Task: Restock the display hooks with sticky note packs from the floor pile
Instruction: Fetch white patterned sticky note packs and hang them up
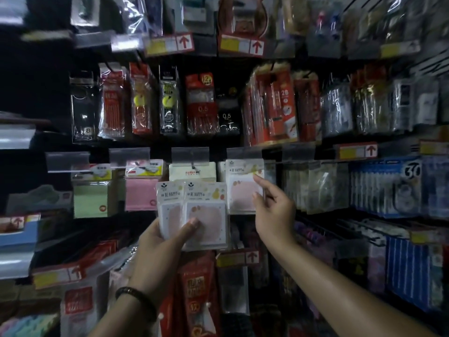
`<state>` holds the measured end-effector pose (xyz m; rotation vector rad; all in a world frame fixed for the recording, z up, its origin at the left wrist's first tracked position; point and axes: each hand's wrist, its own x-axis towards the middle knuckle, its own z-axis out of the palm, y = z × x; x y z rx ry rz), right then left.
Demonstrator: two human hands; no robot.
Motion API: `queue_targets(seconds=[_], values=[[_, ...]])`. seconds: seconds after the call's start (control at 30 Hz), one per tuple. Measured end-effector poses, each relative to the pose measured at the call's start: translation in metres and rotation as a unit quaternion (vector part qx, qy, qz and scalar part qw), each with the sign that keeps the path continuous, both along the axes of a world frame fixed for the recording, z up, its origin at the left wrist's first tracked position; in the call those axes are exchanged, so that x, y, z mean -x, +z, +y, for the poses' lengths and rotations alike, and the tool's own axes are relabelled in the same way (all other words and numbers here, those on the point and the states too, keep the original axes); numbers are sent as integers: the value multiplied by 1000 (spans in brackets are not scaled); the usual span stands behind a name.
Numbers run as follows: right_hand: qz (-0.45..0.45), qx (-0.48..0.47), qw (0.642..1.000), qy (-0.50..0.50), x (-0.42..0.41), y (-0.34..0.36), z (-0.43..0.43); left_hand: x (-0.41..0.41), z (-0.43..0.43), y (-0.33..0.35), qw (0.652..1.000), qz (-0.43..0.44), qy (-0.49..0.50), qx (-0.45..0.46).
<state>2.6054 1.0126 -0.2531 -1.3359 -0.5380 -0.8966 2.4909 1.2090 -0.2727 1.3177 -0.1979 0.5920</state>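
Holding two packs (pixel 206 215), left grip (pixel 160 242) hides lower corners.

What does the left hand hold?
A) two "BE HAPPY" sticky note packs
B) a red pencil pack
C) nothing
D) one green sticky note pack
A: the left hand grips two BE HAPPY packs, fanned side by side, with its thumb across their fronts.
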Motion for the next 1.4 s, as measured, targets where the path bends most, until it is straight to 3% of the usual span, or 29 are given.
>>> queue_targets(seconds=[0.4, 0.53, 0.67, 0.83, 0.97, 1.03, 1.13, 1.23, 1.4], values=[[18, 16, 999, -44, -25, 10, 2, -4, -1, 10, 1000, -13, -3, -15], [18, 65, 994, -82, -35, 14, 2, -6, 1, 10, 1000, -10, -9, -27], [12, 182, 972, -151, -42, 22, 0, -10, 3, 8, 999, -10, 4, -33], [58, 244, 946, -203, -42, 36, -1, -16, 2, 7, 1000, -2, -2, -26], [117, 308, 907, -263, -29, 36, -4, -19, -1, 4, 1000, 4, -11, -21], [98, 279, 926, -233, -17, 26, -5, -19, -2, 2, 1000, 1, -15, -8], [62, 160, 982, -73, 7, 5, -6, -22, -6, 1, 1000, -6, -20, 21], [60, 128, 988, 55, 26, -20, -1, -29, -15, 0, 1000, -11, 6, 23], [26, 86, 992, 84, 26, -38, 2, -35, -30, 0, 1000, -20, 16, 15]])
